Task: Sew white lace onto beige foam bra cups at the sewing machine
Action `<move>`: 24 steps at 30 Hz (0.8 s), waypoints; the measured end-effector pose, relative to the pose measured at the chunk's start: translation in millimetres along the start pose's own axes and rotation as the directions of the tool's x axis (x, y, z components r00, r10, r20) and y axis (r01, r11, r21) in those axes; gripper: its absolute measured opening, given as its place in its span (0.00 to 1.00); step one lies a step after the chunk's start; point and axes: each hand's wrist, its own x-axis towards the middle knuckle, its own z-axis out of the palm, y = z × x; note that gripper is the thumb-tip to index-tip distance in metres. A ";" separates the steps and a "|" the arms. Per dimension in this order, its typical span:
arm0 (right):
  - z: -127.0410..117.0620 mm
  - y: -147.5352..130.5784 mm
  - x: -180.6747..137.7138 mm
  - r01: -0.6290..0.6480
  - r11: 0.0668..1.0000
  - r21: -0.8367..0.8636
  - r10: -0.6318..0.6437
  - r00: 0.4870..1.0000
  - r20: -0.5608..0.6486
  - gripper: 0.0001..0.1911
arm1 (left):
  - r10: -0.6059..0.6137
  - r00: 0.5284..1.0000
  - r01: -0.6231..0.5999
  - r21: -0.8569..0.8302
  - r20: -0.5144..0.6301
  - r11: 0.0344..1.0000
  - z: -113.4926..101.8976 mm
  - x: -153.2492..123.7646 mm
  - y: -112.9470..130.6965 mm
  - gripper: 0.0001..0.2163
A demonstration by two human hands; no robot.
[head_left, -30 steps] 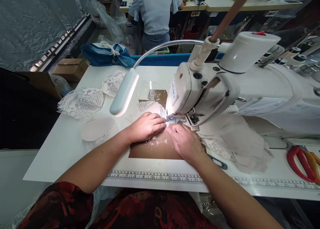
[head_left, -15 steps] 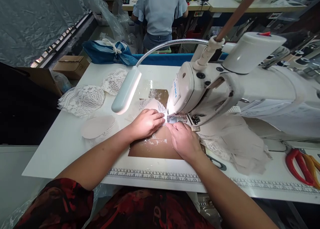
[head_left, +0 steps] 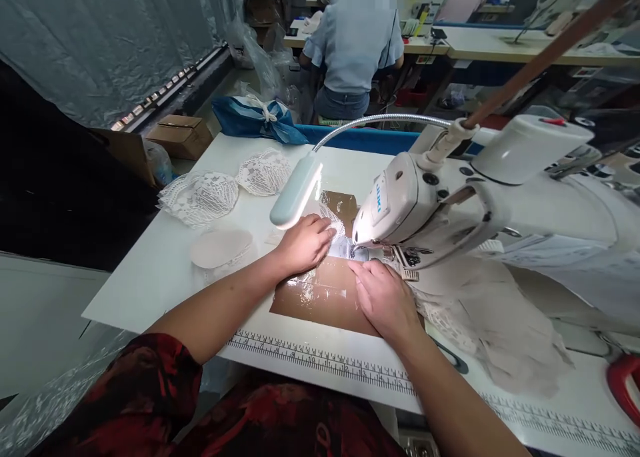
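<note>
My left hand [head_left: 309, 244] rests with bent fingers on a white lace cup piece [head_left: 330, 218], pressing it to the bed left of the needle. The hand covers part of this piece. My right hand [head_left: 384, 296] lies just in front of the presser foot, its fingers curled together and index fingertip near the needle area. Whatever is in its fingers is too small to make out. Both hands are beside the head of a white sewing machine [head_left: 395, 200]. Under them is a brown board [head_left: 320, 304] with shiny clear tape.
Two lace cups [head_left: 203, 197] and a pale oval pad [head_left: 220, 247] lie on the left of the table. A lamp [head_left: 296, 194] hangs over the work. Sheer fabric pieces [head_left: 515, 317] and red-handled scissors [head_left: 623, 384] lie right. A person [head_left: 355, 50] sits ahead.
My hands have drawn apart; they were close together at the needle. The left hand and lace piece now sit further from the needle. The camera view has shifted left and tilted up.
</note>
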 end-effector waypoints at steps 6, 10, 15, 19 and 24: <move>4.2 4.4 -1.7 0.046 0.999 0.004 -0.046 0.998 -0.034 0.19 | -0.135 0.990 0.135 0.018 0.039 0.991 -6.7 0.3 -4.9 0.13; 9.9 10.8 -3.6 0.103 0.995 0.001 -0.102 0.991 -0.091 0.18 | -0.236 0.969 0.235 0.025 0.072 0.972 -41.2 -8.3 -4.8 0.17; 12.9 13.1 -5.8 0.205 0.979 0.015 -0.201 0.970 -0.138 0.17 | -0.507 0.862 0.499 0.188 -0.008 0.846 -93.4 -60.8 -33.7 0.17; 12.5 10.8 -7.5 0.226 0.970 0.093 -0.213 0.968 -0.129 0.16 | -0.685 0.718 0.695 0.074 -0.122 0.715 -99.4 -128.6 -63.9 0.17; 10.9 8.4 -7.2 0.195 0.967 0.161 -0.179 0.978 -0.107 0.17 | -0.630 0.777 0.626 -0.106 0.001 0.772 -95.6 -171.2 -40.7 0.14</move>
